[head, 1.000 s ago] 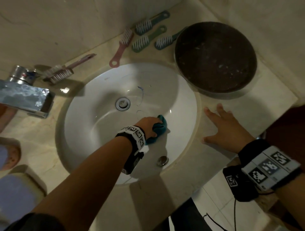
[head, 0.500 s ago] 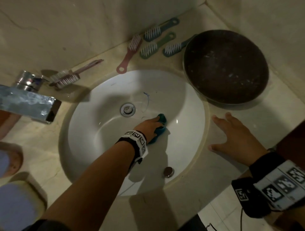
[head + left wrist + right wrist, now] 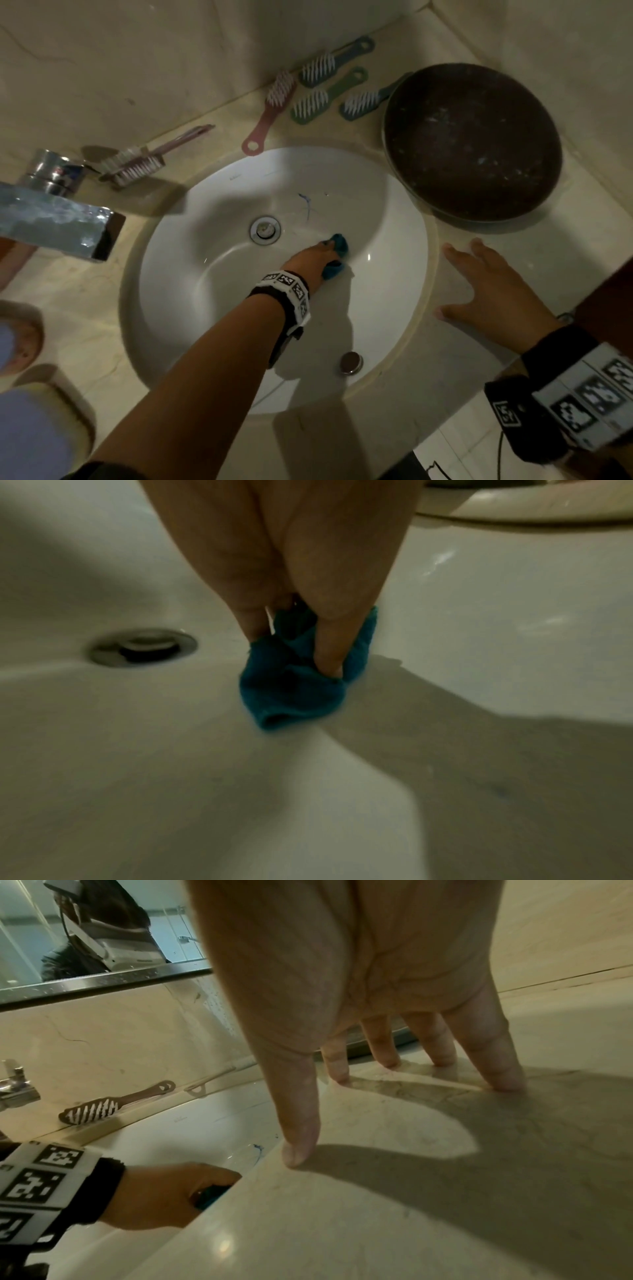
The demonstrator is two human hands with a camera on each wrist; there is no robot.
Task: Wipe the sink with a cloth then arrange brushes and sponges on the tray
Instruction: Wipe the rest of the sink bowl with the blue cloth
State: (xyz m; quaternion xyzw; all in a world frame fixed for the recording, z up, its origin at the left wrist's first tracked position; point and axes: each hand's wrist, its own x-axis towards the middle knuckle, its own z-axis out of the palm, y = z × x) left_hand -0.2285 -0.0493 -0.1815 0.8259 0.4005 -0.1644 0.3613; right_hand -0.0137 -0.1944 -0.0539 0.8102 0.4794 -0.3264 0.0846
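My left hand [image 3: 317, 258] grips a bunched teal cloth [image 3: 337, 255] [image 3: 291, 685] and presses it on the white sink [image 3: 212, 274] bowl, just right of the drain [image 3: 265, 230]. A blue smear [image 3: 306, 209] marks the bowl beyond the cloth. My right hand [image 3: 486, 294] [image 3: 394, 1069] rests flat with spread fingers on the counter right of the sink. A round dark tray [image 3: 472, 140] stands at the back right. A pink brush [image 3: 270, 109], two green-handled brushes [image 3: 322, 99] [image 3: 330, 63] and a blue one [image 3: 366, 102] lie behind the sink.
A chrome faucet [image 3: 58, 209] overhangs the sink's left side, with another pink brush [image 3: 144, 161] beside it. An overflow cap [image 3: 351, 362] sits on the near sink wall. A mirror [image 3: 85, 934] hangs above the back wall. Pale containers [image 3: 30, 431] stand at the far left.
My left hand has slid the cloth from the sink's near right wall toward the drain. The right hand has stayed on the counter.
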